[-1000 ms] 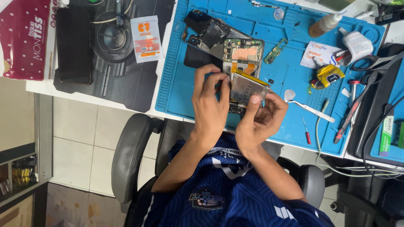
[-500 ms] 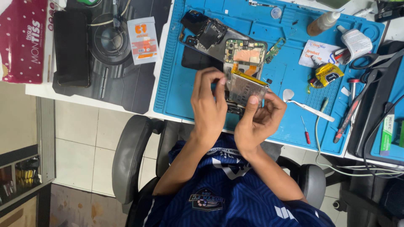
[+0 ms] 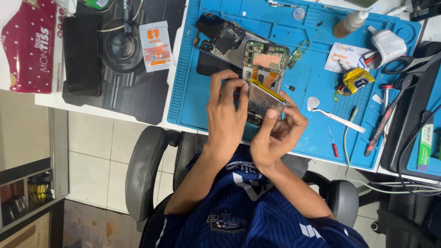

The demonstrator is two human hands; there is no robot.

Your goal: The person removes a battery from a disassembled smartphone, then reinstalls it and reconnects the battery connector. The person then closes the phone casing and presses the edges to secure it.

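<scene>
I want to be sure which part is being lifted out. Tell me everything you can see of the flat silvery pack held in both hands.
The silvery pack is a thin, flat rectangle with a foil-like grey face and a yellow strip along its upper edge. It is tilted up off the blue mat, just below the opened phone. The left hand pinches its left edge; the right hand supports it from below, thumb on its face.

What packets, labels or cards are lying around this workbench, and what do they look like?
Dark red spotted soft tissue pack: far left table edge.
Small white-and-orange rectangular sachet: on the black mat.
White printed card: blue mat, upper right.
Crumpled yellow-and-black packet: below the card.
White labelled squeeze bottle: right of the card.
</scene>
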